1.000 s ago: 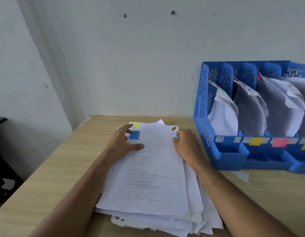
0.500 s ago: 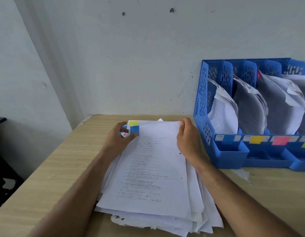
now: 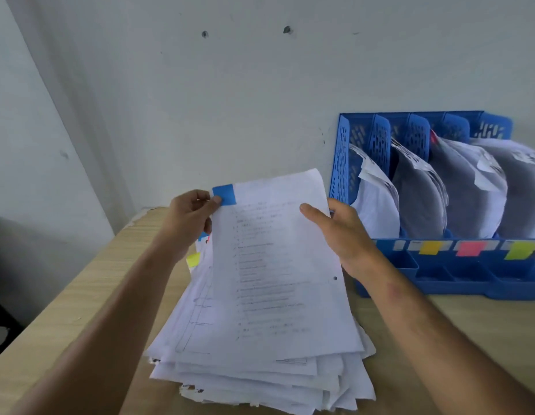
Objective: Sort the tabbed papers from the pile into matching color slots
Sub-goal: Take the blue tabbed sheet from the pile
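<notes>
The pile (image 3: 260, 375) sits nearest on the desk (image 3: 65, 310). Just above it, the blue-tabbed sheet (image 3: 278, 265), flat on the pile a second ago, is now lifted at its far end: the left hand (image 3: 190, 218) pinches its tab corner, the right hand (image 3: 339, 235) grips its right edge. Right of and beyond the pile, the organizer (image 3: 440, 274) waits; the sheet is probably bound for its leftmost slot.

No legible text. Top sheet (image 3: 278, 274), centre frame: printed lines, too blurred to read. Grey label strip (image 3: 449, 245) on blue rack (image 3: 344, 163) front, right: print too small. Coloured tabs blank.
</notes>
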`<state>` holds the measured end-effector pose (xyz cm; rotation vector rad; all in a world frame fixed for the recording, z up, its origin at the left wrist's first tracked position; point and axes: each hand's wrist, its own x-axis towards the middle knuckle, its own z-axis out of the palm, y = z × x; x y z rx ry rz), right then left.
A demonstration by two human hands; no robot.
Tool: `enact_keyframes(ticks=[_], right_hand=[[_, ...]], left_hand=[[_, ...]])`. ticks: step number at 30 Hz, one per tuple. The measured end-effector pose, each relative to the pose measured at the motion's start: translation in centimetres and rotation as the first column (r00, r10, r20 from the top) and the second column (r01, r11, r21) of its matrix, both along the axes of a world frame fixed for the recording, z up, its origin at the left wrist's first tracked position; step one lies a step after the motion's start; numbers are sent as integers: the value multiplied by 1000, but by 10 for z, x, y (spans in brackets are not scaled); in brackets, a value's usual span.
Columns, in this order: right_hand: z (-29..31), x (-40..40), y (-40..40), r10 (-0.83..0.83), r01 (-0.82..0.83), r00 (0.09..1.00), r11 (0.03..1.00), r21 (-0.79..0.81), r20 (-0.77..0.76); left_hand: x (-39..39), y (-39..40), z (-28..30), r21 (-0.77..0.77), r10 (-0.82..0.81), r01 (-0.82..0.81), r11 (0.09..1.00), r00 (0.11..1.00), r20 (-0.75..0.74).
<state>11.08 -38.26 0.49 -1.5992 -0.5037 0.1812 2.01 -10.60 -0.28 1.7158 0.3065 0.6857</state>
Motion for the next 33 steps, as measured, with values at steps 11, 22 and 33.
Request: enact_keyframes(ticks=[11,22,33], right_hand=[[35,21,-71,-278,273,949,960,55,147],[65,49,-108,-610,660,557,737,145,564],[65,35,-121,-471,684,557,727,-57,684]], left_hand=[[52,-68,55,41,-210,212,976,977,-38],[119,-203,84,357,-492,641,680,759,-427],[150,-255,87,262,-561,624,736,779,-279]])
